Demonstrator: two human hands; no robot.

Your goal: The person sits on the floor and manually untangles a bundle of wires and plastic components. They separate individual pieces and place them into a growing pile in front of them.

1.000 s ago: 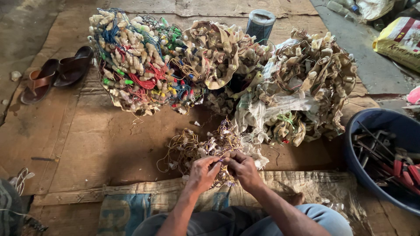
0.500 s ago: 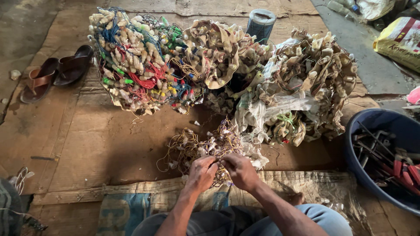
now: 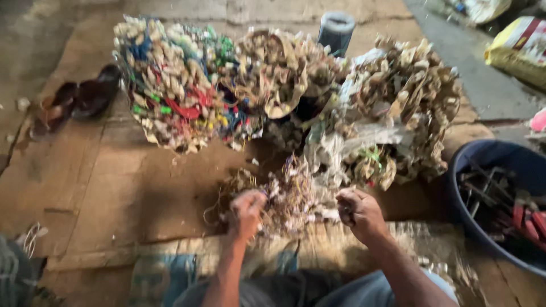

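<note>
Both hands closed on stuff: left hand in the small tangled wire heap at lower centre, right hand fisted beside it (contents blurred), big bundled piles behind look done, heap remains.

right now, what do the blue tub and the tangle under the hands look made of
Blue tub: probably plastic, with a smooth, matte, moulded rim. Tangle between the left hand and right hand: thin stringy strands, tan and pale, maybe fibre or fine wire; blur leaves it open.
</note>
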